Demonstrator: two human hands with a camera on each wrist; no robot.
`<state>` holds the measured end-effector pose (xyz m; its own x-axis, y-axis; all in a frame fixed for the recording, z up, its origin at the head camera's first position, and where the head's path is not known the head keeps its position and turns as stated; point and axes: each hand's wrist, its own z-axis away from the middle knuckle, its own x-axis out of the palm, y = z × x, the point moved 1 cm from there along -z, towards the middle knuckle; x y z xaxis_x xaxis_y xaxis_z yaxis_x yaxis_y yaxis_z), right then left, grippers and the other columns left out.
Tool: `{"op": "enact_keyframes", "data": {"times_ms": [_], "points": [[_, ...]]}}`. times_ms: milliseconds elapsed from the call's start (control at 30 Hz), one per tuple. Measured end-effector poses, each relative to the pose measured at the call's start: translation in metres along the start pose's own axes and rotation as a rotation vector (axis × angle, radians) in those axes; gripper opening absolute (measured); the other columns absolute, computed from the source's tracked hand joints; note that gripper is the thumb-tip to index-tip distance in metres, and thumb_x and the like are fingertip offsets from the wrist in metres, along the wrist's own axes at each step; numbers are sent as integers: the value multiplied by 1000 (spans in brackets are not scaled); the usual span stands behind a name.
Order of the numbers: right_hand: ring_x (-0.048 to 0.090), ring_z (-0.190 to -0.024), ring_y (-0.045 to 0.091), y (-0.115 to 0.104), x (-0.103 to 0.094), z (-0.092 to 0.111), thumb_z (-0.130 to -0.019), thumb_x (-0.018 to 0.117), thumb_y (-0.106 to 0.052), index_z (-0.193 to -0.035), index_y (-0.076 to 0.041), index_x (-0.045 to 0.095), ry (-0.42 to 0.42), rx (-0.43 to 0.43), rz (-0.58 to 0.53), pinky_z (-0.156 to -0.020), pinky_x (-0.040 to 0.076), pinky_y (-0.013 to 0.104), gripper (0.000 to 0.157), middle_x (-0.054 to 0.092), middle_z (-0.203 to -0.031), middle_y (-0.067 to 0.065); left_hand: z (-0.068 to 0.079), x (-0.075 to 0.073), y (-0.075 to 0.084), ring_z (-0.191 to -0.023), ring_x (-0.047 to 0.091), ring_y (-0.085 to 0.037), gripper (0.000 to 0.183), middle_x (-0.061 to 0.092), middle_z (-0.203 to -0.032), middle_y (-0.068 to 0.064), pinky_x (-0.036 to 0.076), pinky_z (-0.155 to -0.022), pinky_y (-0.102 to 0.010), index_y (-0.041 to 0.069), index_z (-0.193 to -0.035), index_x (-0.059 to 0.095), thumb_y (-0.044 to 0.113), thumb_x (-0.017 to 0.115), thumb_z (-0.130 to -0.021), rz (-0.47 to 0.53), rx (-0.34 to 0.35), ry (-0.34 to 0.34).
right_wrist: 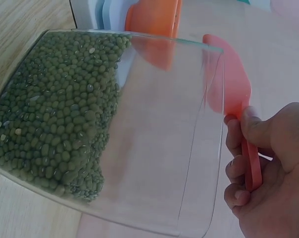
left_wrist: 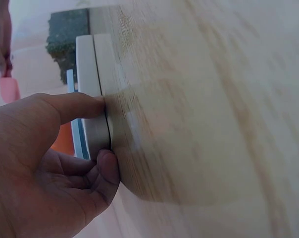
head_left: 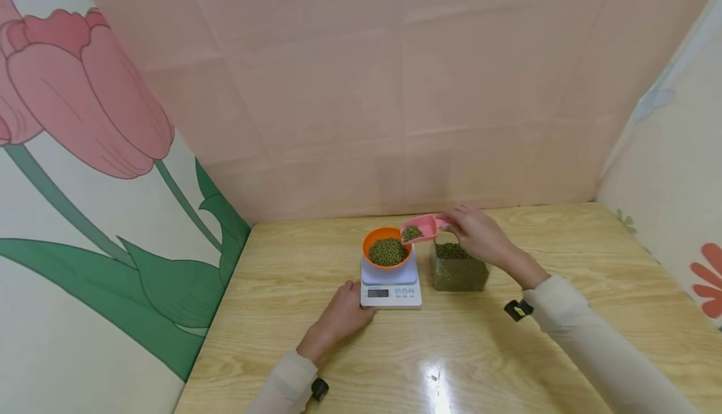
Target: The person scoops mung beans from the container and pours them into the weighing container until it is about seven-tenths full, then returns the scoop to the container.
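My right hand (head_left: 479,233) grips the handle of a pink scoop (head_left: 427,227), which carries some green mung beans and is held at the right rim of an orange bowl (head_left: 369,237). More mung beans (head_left: 387,252) lie in that bowl. It stands on a white kitchen scale (head_left: 390,302), whose display digits are too small to read. At the scale's front left corner, my left hand (head_left: 344,311) holds the edge between thumb and fingers. A clear container (right_wrist: 154,119), partly filled with mung beans (right_wrist: 60,109), sits right of the scale, below my right hand.
All this stands on a wood-grain table (head_left: 282,276). A pinkish covering (head_left: 338,88) rises along the table's back edge, and a wall with painted tulips (head_left: 84,88) borders the left side. Another wall (head_left: 671,182) flanks the right.
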<state>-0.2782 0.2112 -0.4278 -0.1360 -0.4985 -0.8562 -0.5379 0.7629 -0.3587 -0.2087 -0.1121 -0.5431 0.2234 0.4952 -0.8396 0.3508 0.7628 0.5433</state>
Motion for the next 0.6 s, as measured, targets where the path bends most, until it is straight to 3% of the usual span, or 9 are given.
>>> {"op": "enact_keyframes", "data": {"times_ms": [367, 600], "points": [[68, -111, 39, -4, 2, -3, -104, 67, -9, -120, 1, 75, -30, -28, 43, -96, 57, 57, 21, 76, -116, 19, -1, 1, 0, -108, 59, -21, 54, 73, -126, -10, 55, -98, -42, 9, -150, 60, 24, 73, -100, -14, 11, 8], [66, -111, 38, -8, 1, -4, -104, 67, -9, -121, -1, 75, -43, -36, 49, -96, 56, 57, 20, 75, -117, 17, 0, 0, 0, -112, 57, -19, 54, 70, -131, -8, 54, -100, -42, 13, -152, 59, 26, 71, -101, 12, -17, -14]]}}
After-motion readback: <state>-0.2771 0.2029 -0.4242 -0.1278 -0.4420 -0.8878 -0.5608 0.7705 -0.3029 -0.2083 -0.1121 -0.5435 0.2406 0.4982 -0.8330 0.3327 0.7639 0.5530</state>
